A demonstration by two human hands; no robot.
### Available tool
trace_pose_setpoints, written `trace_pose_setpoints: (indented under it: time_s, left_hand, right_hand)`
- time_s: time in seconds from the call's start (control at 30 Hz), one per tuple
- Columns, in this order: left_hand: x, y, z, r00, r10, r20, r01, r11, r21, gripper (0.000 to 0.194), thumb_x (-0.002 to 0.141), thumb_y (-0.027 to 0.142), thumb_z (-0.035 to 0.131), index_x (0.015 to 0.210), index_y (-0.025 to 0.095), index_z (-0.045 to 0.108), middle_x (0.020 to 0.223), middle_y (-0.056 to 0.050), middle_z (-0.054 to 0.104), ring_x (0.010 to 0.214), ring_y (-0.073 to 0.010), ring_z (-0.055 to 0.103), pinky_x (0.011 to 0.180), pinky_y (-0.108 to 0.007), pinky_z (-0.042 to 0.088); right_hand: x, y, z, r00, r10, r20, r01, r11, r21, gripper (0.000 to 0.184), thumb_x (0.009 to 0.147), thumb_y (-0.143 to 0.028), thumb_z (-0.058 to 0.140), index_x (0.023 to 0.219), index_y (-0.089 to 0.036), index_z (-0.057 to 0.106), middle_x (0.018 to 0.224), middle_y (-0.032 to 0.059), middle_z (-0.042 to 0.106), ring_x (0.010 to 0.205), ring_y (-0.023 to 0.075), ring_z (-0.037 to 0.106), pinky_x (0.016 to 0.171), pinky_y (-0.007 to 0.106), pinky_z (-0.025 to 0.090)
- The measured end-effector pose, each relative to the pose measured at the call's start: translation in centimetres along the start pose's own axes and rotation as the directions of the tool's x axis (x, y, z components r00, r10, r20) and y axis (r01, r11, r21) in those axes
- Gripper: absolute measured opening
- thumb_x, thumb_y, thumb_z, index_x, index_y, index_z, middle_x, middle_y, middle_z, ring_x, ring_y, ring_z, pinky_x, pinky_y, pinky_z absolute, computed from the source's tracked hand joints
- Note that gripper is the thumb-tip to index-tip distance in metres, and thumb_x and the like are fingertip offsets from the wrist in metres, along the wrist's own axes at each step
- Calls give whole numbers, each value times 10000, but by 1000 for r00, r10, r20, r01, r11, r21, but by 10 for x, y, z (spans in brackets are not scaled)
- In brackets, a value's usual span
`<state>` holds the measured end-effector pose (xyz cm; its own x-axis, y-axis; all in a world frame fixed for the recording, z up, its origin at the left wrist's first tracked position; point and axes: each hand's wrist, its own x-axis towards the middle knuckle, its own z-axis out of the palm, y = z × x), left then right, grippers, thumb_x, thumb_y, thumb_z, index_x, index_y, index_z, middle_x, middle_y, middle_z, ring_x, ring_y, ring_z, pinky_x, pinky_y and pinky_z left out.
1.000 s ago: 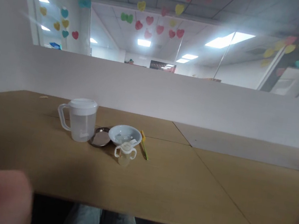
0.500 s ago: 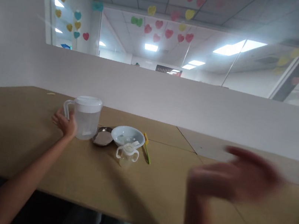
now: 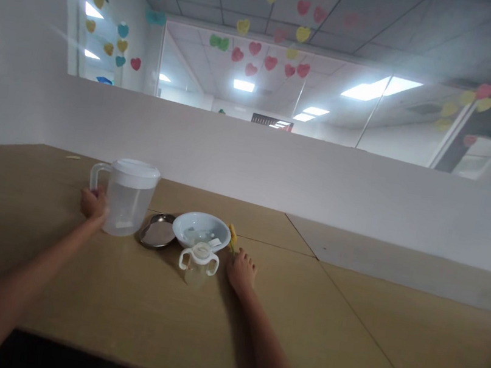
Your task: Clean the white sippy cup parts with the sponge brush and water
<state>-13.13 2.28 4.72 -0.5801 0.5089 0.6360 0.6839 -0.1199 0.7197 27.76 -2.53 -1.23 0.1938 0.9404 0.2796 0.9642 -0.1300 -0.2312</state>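
Note:
A clear plastic pitcher [image 3: 129, 206] with a white lid stands upright at the left of the table. My left hand [image 3: 94, 203] is closed at the lower part of its handle. On the right, my right hand [image 3: 241, 271] rests on the tabletop with its fingers curled over the green handle of a small brush. The yellow head of the brush [image 3: 232, 232] shows beyond the fingers; most of the handle is hidden. Just left of this hand stands a clear two-handled cup [image 3: 197, 269], in front of a pale bowl [image 3: 183, 227].
A shallow metal dish [image 3: 156, 244] lies between pitcher and bowl. Inside the bowl are clear and white small pieces [image 3: 214, 242]. The wooden table [image 3: 139, 309] meets a white wall [image 3: 230, 163] below a window with paper hearts. A small flat scrap [image 3: 73, 157] lies far left.
My right hand has come down from the raised position at right onto the brush. My left hand's fingers have closed at the pitcher handle. The view has shifted slightly.

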Motion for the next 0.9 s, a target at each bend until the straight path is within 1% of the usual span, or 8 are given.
trace_pose_setpoints:
  time_s: [0.1, 0.2, 0.33, 0.47, 0.57, 0.67, 0.77, 0.9]
  left_hand:
    - [8, 19, -8, 966, -206, -156, 205, 978, -24, 151, 840, 322, 421, 775, 188, 396, 653, -18, 460, 831, -292, 578, 670, -432, 415]
    - [15, 49, -10, 962, -222, -159, 211, 974, -83, 217, 765, 335, 566, 828, 162, 451, 771, -37, 553, 839, -254, 594, 732, -387, 438]
    - [19, 89, -1, 984, -111, -141, 100, 991, -84, 237, 770, 335, 574, 916, 158, 514, 870, -60, 617, 871, -226, 599, 782, -342, 445]
    - [14, 121, 8, 993, 112, -47, -111, 993, 27, 235, 802, 367, 532, 937, 176, 551, 871, -74, 629, 880, -241, 584, 767, -338, 434]
    - [4, 142, 10, 948, 305, 88, -314, 942, 116, 189, 813, 357, 522, 895, 191, 564, 857, -68, 623, 868, -237, 564, 760, -327, 414]
    - [-8, 158, 11, 862, 460, 211, -499, 844, 196, 167, 836, 326, 498, 895, 187, 570, 868, -80, 616, 889, -248, 545, 775, -338, 387]
    - [-15, 168, 12, 822, 507, 260, -563, 794, 230, 165, 853, 308, 483, 912, 183, 575, 875, -88, 616, 902, -259, 539, 770, -347, 372]
    - [-16, 175, 12, 808, 524, 270, -584, 774, 244, 164, 868, 307, 472, 918, 186, 573, 898, -87, 620, 907, -255, 536, 760, -340, 363]
  right_hand:
    - [-2, 0, 4, 999, -48, -19, 47, 997, -57, 474, 895, -301, 393, 1303, -65, 443, 1212, 222, 552, 1129, 313, 504, 913, 411, 339]
    - [-1, 0, 6, 998, -66, -23, 65, 996, -67, 437, 882, -302, 401, 1246, -79, 494, 1188, 213, 564, 1108, 319, 506, 891, 420, 344]
    - [-1, 0, 6, 997, -79, -14, 78, 994, -72, 378, 887, -303, 390, 1163, -100, 550, 1165, 203, 573, 1096, 310, 508, 883, 413, 341]
    - [-1, 1, 5, 995, -95, -12, 93, 992, -84, 362, 896, -306, 374, 1129, -113, 574, 1161, 199, 574, 1095, 309, 504, 879, 413, 337]
    - [-1, 1, 5, 995, -94, -14, 93, 992, -89, 359, 894, -306, 379, 1117, -111, 583, 1152, 200, 577, 1086, 313, 508, 869, 416, 340]
    - [0, 1, 5, 996, -93, -15, 91, 992, -93, 362, 894, -310, 381, 1116, -109, 585, 1150, 202, 578, 1085, 317, 507, 869, 420, 341]
    - [0, 0, 4, 996, -93, -10, 92, 991, -97, 368, 897, -305, 369, 1121, -107, 584, 1153, 203, 577, 1083, 314, 508, 866, 420, 343]
    - [0, 0, 5, 995, -96, -11, 95, 990, -101, 361, 896, -289, 362, 1115, -109, 586, 1155, 198, 576, 1085, 311, 503, 874, 423, 334]
